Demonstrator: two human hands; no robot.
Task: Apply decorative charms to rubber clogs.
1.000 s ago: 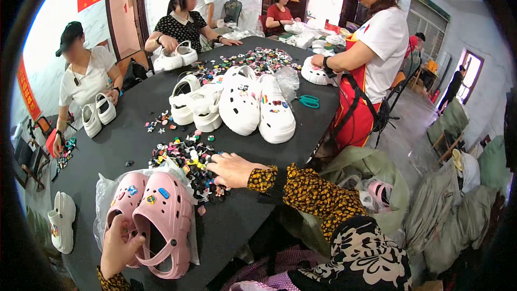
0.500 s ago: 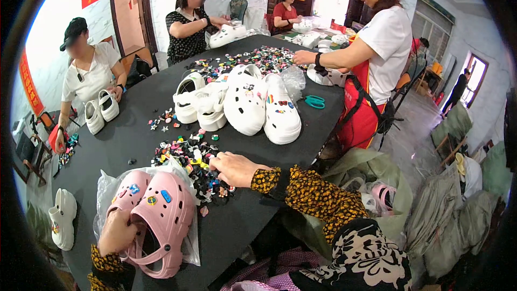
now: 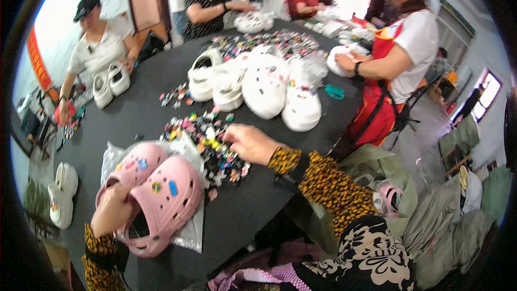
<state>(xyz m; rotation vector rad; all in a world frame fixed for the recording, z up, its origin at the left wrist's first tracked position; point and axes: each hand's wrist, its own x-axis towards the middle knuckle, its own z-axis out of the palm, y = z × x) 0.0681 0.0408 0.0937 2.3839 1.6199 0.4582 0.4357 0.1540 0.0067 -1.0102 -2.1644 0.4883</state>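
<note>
Two pink clogs (image 3: 171, 194) lie side by side on a clear plastic bag (image 3: 189, 240), with small blue and yellow shoe charms on their tops. My left hand (image 3: 114, 208) is closed on the left clog, its fingers hooked into the foot opening. At the far edge of a pile of mixed shoe charms (image 3: 207, 148), my right hand (image 3: 251, 143) has its fingers curled together. Whatever is between those fingertips is too small and hidden to make out.
White clogs (image 3: 264, 89) stand beyond the pile on the dark table (image 3: 161, 118), near teal scissors (image 3: 334, 92). A larger charm heap (image 3: 269, 44) lies farther back. One white clog (image 3: 63, 196) is at the left edge. Several co-workers handle white shoes around the table.
The view has shifted, so the table and shoes appear displaced. My left hand still grips the pink clog, and my right hand stays at the charm pile. The co-worker at right has turned a white shoe.
</note>
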